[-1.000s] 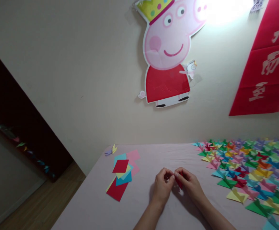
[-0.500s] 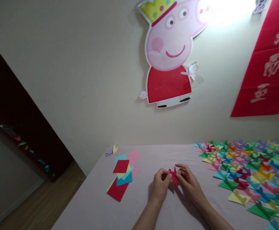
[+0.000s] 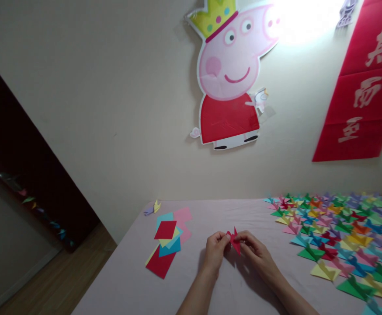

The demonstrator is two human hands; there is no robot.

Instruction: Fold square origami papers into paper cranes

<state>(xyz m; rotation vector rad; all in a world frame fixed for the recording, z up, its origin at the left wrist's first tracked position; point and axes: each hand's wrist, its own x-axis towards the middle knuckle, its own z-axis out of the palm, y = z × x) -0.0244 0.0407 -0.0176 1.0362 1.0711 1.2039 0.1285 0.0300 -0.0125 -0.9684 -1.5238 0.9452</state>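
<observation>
My left hand (image 3: pixel 214 252) and my right hand (image 3: pixel 255 251) meet over the pink tablecloth (image 3: pixel 128 284), and both pinch a small red folded paper crane (image 3: pixel 233 239) between thumb and fingers. The red paper's points stick up between the two hands. To the left lies a loose stack of coloured paper squares (image 3: pixel 166 242), red, blue, yellow and pink.
Rows of several folded paper cranes (image 3: pixel 338 232) in many colours cover the table's right side. Two small folded pieces (image 3: pixel 153 207) lie at the far left corner. A cartoon pig cutout (image 3: pixel 230 74) and a red banner (image 3: pixel 361 87) hang on the wall. A dark shelf (image 3: pixel 20 175) stands at left.
The red paper was mostly hidden inside my fingers a second ago; now its points show between the hands. Both hands have shifted slightly left and toward me.
</observation>
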